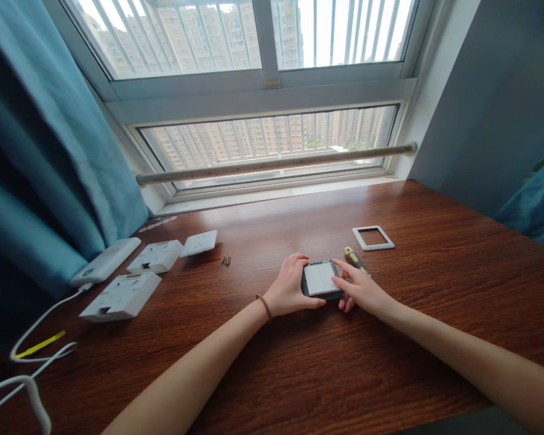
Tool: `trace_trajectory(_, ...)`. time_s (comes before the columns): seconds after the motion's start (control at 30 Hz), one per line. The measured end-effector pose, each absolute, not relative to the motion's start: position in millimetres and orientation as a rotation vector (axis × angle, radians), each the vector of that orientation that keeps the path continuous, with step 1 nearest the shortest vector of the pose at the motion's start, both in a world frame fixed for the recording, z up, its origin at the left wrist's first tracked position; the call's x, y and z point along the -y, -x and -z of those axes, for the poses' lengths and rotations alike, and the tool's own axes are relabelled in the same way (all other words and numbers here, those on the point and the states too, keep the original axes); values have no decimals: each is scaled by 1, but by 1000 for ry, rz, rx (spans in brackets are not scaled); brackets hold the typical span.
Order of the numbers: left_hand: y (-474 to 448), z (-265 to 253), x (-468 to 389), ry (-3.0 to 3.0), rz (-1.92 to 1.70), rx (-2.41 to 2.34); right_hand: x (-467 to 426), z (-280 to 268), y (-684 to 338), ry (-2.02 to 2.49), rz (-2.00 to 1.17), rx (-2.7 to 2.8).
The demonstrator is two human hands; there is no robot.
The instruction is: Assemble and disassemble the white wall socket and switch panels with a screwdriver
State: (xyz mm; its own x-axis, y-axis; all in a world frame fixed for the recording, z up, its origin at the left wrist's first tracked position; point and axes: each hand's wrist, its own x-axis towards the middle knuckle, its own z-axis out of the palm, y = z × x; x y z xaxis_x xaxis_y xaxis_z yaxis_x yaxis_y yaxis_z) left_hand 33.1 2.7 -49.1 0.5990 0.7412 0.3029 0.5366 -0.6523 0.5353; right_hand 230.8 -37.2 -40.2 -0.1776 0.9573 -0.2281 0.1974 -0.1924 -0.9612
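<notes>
A wall switch with a white rocker face in a dark grey frame is held between my hands above the table. My left hand wraps its left side, thumb along the near edge and fingers at the far corner. On the other side, my right hand grips the right edge, its fingertips touching the white face and dark rim. A screwdriver with a yellow and black handle lies just behind my right hand, partly hidden by it. Farther right and back lies a white square frame.
Several small screws lie left of my hands. Beyond them are a white socket plate, two white mounting boxes, a white device with a cable, and a yellow strip. A window rail crosses behind the wooden table.
</notes>
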Motion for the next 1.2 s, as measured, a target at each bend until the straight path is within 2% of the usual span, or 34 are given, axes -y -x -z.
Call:
trace_trajectory(0.2,-33,50,-4,-2446,-698,-1038,38,41,-232,1418,-1352,1490)
trace_trajectory(0.37,-33,49,-4,-2419,-705,-1034,40,36,-237,1474,-1113,1658)
trace_trajectory(0.47,-34,48,-4,-2398,-694,-1041,31,27,-251,1473,-834,1730)
trace_trajectory(0.57,-34,48,-4,-2372,-682,-1035,11,19,-279,1499,-404,1794)
trace_trajectory(0.67,-34,48,-3,-2336,-691,-1042,-14,19,-315,1681,-71,1872)
trace_trajectory(0.9,-33,43,-1,-2236,-878,-1061,-39,39,-355,1844,-164,2012)
trace_trajectory(1.2,-33,41,2,-2188,-1040,-1026,-41,41,-354,1789,-161,2067)
